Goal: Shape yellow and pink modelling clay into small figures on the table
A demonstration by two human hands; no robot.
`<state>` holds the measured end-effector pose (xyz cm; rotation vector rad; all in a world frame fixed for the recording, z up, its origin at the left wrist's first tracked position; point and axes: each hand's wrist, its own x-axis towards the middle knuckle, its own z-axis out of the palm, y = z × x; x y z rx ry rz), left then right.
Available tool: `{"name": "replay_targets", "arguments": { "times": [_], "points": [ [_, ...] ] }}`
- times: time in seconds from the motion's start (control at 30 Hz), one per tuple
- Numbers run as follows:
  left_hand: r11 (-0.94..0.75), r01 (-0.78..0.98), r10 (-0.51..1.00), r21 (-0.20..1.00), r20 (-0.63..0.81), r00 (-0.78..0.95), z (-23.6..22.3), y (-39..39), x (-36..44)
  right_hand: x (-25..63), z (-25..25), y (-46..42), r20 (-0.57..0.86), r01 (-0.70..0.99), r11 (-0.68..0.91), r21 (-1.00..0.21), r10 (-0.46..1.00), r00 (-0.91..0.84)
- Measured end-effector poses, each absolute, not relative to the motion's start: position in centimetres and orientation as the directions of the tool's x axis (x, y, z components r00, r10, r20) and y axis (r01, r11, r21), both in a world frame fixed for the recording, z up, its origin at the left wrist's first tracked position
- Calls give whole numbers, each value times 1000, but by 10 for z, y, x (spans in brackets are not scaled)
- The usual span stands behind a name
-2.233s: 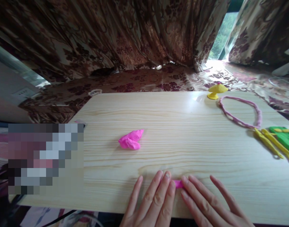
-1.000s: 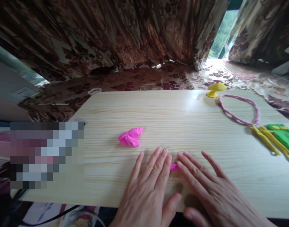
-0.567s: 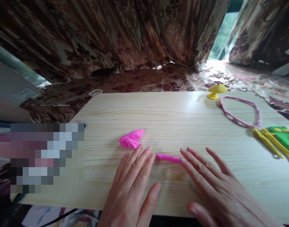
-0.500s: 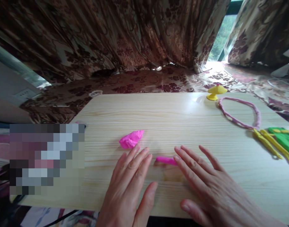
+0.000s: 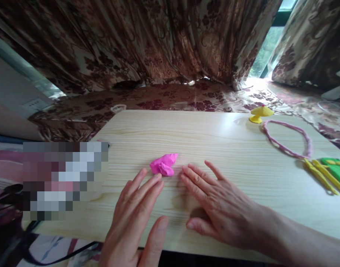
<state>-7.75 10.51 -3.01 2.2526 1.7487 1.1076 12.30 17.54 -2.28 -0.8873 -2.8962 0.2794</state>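
A lump of pink modelling clay (image 5: 163, 164) with a pointed end lies on the table, just past the fingertips of my left hand (image 5: 135, 218). That hand is open, fingers stretched out, thumb held apart, and holds nothing. Lying palm down to the right of the lump, my right hand (image 5: 218, 202) has its fingers extended and its little finger spread. The thin pink clay roll is out of sight; my right hand covers the area beside where it lay.
Toward the right of the wooden table (image 5: 172, 129) are a yellow clay stand (image 5: 261, 112), a pale pink twisted loop (image 5: 283, 150), yellow strips (image 5: 320, 176) and a green piece (image 5: 335, 171). A blurred-out patch (image 5: 66, 174) covers the table's left side. Patterned curtains (image 5: 159, 44) hang behind.
My right hand has moved left across the table, and the pink roll has gone from view. My left hand has shifted slightly left. The whole view has turned a little.
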Motion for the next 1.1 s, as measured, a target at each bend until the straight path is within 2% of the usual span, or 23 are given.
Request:
{"name": "replay_targets", "arguments": {
  "times": [0.17, 0.3, 0.47, 0.63, 0.77, 0.93, 1.1],
  "points": [
    [-306, 814, 884, 494, 465, 50, -32, 102, -82, 125, -31, 158, 35, 453, 864, -219, 471, -881],
    [-285, 815, 890, 504, 455, 30, -30, 102, -83, 125, -33, 164, 67, 573, 799, -184, 591, -804],
    [-265, 821, 899, 505, 438, 21, -29, 100, -85, 124, -32, 163, 60, 447, 877, -173, 463, -884],
    [-266, 819, 905, 508, 425, 30, -31, 100, -84, 123, -34, 164, 90, 567, 806, -172, 586, -806],
    [-291, 823, 896, 488, 440, 56, -30, 100, -85, 124, -36, 160, 98, 419, 889, -185, 441, -892],
    [-275, 827, 902, 491, 430, 45, -27, 99, -84, 125, -35, 164, 132, 573, 802, -166, 594, -794],
    [-300, 824, 893, 481, 444, 66, -27, 100, -82, 126, -36, 157, 166, 442, 886, -138, 461, -872]
  ]
}}
